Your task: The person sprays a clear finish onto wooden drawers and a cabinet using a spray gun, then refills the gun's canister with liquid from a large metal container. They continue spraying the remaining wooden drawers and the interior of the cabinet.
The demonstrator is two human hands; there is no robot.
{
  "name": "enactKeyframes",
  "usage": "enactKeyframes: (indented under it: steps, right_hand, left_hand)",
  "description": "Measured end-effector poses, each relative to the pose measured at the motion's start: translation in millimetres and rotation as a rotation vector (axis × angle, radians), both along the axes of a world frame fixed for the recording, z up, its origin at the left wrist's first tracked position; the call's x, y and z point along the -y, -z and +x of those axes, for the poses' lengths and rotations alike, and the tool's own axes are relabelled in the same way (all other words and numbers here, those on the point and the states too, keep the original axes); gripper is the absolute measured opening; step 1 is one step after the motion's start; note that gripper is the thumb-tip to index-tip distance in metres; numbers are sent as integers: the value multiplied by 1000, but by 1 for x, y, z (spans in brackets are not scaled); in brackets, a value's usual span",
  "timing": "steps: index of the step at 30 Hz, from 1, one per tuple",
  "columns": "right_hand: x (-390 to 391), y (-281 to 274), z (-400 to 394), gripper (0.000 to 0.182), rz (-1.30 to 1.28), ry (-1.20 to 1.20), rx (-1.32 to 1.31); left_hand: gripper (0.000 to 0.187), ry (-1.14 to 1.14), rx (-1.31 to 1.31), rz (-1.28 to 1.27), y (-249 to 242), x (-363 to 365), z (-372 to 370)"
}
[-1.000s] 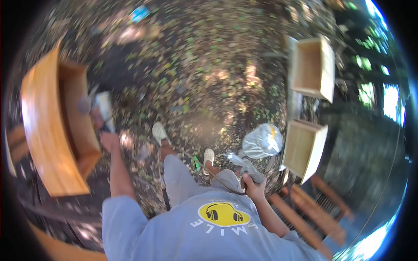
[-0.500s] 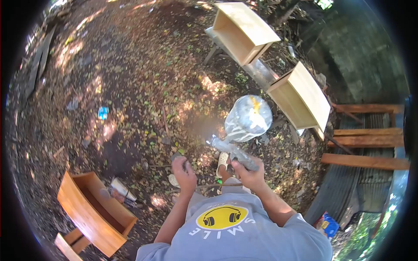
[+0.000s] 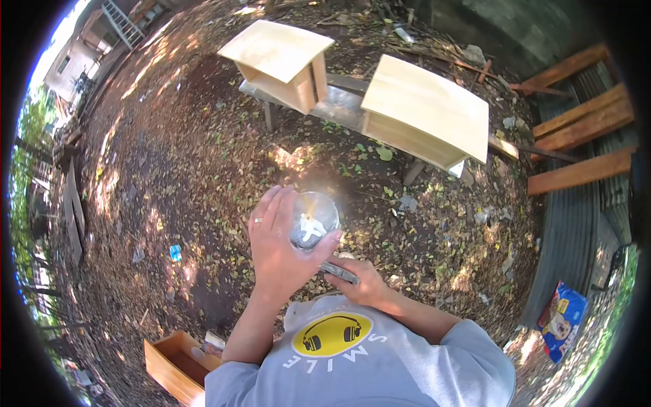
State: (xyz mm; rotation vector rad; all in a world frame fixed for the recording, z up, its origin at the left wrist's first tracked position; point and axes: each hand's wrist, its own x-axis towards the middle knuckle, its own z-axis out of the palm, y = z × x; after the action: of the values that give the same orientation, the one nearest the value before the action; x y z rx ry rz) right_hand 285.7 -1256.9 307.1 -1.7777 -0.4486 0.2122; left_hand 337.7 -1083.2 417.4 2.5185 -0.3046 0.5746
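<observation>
My left hand (image 3: 274,237), with a ring on one finger, curves round the side of a round cup (image 3: 314,220) whose top is smeared with white and yellow. The cup appears to belong to a spray gun, whose grey handle (image 3: 341,273) sits in my closed right hand (image 3: 363,281). My left wrist and palm hide part of the gun's body and its nozzle. Both hands are held close together in front of my grey shirt.
Two pale wooden drawer boxes (image 3: 278,51) (image 3: 430,112) rest on a raised support ahead. An orange-brown drawer (image 3: 178,363) lies at lower left. Reddish planks (image 3: 580,171) lie over corrugated sheets (image 3: 566,244) at right. A blue bag (image 3: 564,320) is nearby. Leaves cover the ground.
My left hand has come up from beside my leg and taken hold of the cup. The spray gun has moved left, and my view has tilted up and turned.
</observation>
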Motion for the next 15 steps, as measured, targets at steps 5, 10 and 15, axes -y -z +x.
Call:
enactKeyframes:
  steps: [5,10,15]
  right_hand:
    - [55,-16,22,47,16,78,160]
    - [76,-16,27,47,117,162,197]
    - [87,-13,20,38,155,272,130]
  left_hand:
    - [72,169,-72,-153,-27,50,26]
    - [76,255,-96,-127,-40,81,41]
    - [75,400,-99,-104,-36,96,55]
